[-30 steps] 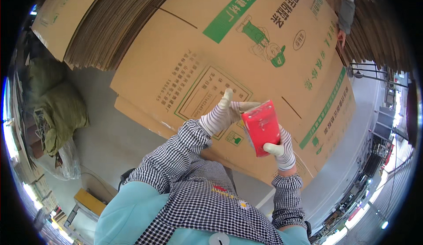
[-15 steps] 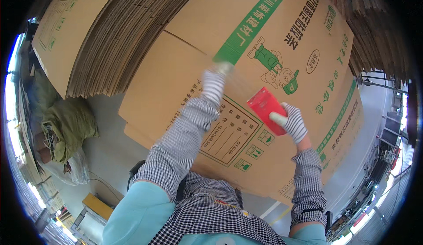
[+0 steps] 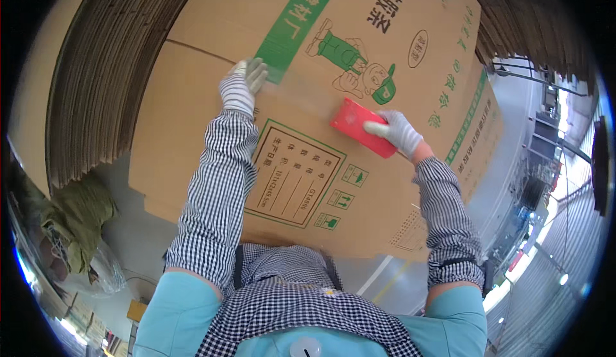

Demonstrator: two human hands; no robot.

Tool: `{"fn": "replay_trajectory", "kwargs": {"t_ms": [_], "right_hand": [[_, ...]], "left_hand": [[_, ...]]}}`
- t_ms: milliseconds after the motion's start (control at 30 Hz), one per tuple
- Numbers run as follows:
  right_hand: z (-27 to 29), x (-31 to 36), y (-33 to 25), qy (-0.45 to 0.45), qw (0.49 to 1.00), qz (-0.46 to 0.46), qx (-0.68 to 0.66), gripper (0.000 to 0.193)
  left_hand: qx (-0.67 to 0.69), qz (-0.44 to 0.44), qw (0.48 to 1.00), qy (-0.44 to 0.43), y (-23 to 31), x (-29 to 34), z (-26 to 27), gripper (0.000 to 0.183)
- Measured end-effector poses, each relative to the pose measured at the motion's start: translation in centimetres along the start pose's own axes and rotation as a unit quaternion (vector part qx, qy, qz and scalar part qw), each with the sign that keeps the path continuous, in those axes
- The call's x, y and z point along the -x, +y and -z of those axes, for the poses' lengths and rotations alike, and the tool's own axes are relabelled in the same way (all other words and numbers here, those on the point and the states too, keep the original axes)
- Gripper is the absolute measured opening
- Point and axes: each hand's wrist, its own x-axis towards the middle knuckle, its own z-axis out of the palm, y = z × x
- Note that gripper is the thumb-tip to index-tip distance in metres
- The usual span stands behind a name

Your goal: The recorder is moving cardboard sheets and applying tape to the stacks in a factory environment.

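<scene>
A large flat cardboard carton (image 3: 282, 225), printed in green and brown, lies in front of me. My left hand (image 3: 242, 87), in a striped white glove, is against it at the end of a green printed band, fingers stretched out. My right hand (image 3: 396, 131), also gloved, grips a flat red tape dispenser (image 3: 359, 125), the thumb lying across its face. The dispenser is tilted over the carton, below a printed cartoon figure. A faint, blurred sheen, apparently clear tape (image 3: 301, 97), runs between the dispenser and my left hand.
Tall stacks of flattened cardboard (image 3: 115, 68) stand at the left, with more cardboard (image 3: 532, 26) at the far right. An olive sack (image 3: 80, 222) and clear plastic (image 3: 106, 270) lie on the floor at the lower left. Metal racking (image 3: 539, 145) is at the right.
The view has shifted, so the carton appears lower and further left. My left hand's fingers, smeared before, now lie at the green band's end. The red dispenser has turned flatter in my right hand.
</scene>
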Motion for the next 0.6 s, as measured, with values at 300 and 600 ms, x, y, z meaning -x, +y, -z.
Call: {"fn": "replay_trajectory", "kwargs": {"t_ms": [300, 600], "right_hand": [[3.9, 4.2, 10.2, 0.027, 0.939, -0.228, 0.256, 0.051], [0.3, -0.9, 13.0, -0.069, 0.977, 0.005, 0.2, 0.065]], "left_hand": [[0.0, -0.013, 1.0, 0.011, -1.0, 0.3, -0.9, 0.038], [-0.103, -0.168, 0.977, 0.076, -0.6, 0.7, 3.3, 0.048]]}}
